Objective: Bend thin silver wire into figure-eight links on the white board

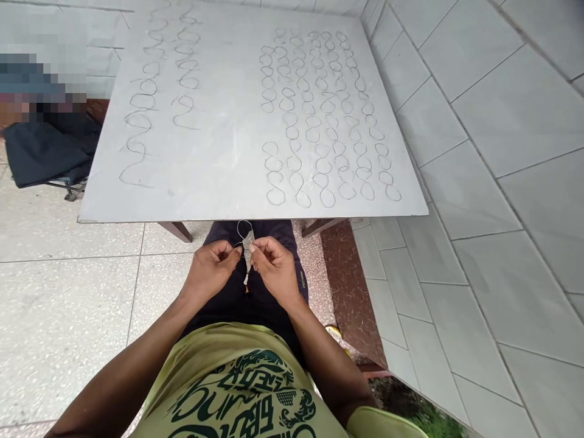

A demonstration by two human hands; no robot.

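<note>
Found the left hand [214, 266] and right hand [275, 267] over the lap [219, 310], near of the desk [223, 152]. Found left grip closed, thumb against fingertips, on a thin wire [238, 233]; found right grip likewise pinched on the wire, just to the right. Noted the wire bent into a loop just far of the fingertips, near the desk's near edge. Observed a pale strip [247, 252] between the hands; could not identify further. Recorded figure-eight wires [329, 114] in columns on the desk's right and looser wavy wires [142, 111] on the left.
</note>
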